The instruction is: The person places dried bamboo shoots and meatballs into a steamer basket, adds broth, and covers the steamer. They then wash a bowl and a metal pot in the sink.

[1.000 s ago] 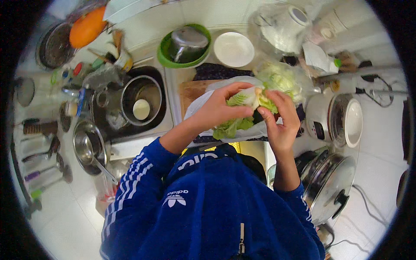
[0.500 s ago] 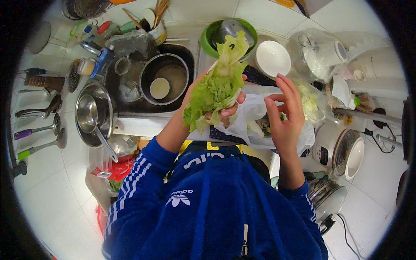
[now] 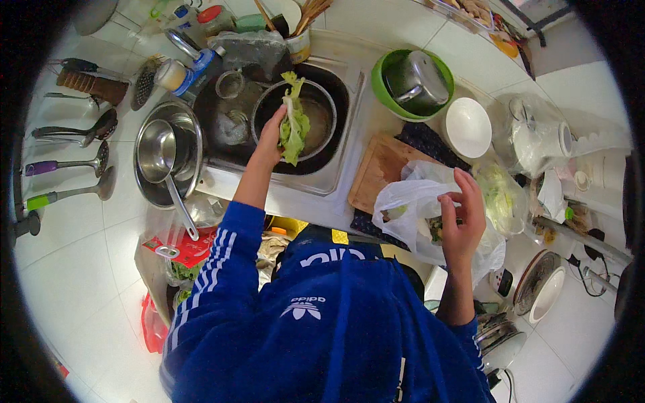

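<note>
My left hand (image 3: 270,138) is closed on a bunch of green leaf lettuce (image 3: 294,131), which hangs over a round metal pot (image 3: 323,114) in the sink. The leaves hide part of the pot's inside. Over on the right, my right hand (image 3: 463,225) is raised above a white plastic bag (image 3: 406,201), its fingers bent and apart with nothing visible between them. Some dark, leafy bits show in the bag's mouth. Under the bag's left edge lies a wooden cutting board (image 3: 371,176).
Behind the board stands a green bowl (image 3: 381,84) with a metal pot (image 3: 418,80) in it, beside a white bowl (image 3: 468,127). Bagged greens (image 3: 500,201) lie at right. Left of the sink, a saucepan (image 3: 156,151) rests in a steel basin (image 3: 193,127). Utensils (image 3: 74,164) hang on the wall.
My left hand has carried the lettuce leftward from in front of me to over the pot. The right hand stays near the bag. The view has shifted, uncovering the cutting board.
</note>
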The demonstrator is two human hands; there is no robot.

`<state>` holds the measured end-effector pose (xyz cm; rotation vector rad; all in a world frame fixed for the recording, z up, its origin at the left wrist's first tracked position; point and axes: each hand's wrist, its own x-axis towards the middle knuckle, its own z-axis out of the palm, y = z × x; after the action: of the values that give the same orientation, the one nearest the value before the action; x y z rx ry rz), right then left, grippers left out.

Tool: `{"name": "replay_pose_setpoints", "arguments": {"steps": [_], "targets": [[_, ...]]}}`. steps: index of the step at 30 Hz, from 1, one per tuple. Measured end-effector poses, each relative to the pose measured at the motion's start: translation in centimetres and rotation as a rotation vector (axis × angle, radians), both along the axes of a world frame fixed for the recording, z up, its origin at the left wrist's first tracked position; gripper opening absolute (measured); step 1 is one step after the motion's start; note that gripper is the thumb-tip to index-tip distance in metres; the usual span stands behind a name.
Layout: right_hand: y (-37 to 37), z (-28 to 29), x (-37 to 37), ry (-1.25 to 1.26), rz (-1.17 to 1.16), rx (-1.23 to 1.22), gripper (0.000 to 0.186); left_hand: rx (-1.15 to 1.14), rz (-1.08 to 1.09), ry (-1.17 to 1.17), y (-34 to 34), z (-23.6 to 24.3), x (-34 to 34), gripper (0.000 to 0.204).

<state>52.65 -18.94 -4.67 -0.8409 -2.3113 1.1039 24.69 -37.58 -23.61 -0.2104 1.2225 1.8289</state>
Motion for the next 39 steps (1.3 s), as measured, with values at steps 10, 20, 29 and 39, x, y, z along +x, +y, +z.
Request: {"name": "replay_pose_setpoints", "arguments": {"steps": [10,20,29,39], "targets": [[-0.9,-2.1,-1.9,-0.156,0.051,-0.037,0.038,-1.141,-0.376,0.872,-2.1,-13.5,-6.9,0.047],[-1.2,-7.1,-5.2,-0.276,0.119,-0.092,0.033,-1.208,-0.831,0.953,-2.1,-21.8,-12.0,0.028],[-1.3,-8.1,-8.3,-0.303,0.243,-0.046,0.026,-1.329,-0.633,1.186,-1.1,-20.0,-9.6,0.030],[-3.6,-7.6,-13.8,-0.311,0.377,-0.063,0.027,-0.453,-0.234,0.227,-2.6,-15.8,-7.7,0.031]]}}
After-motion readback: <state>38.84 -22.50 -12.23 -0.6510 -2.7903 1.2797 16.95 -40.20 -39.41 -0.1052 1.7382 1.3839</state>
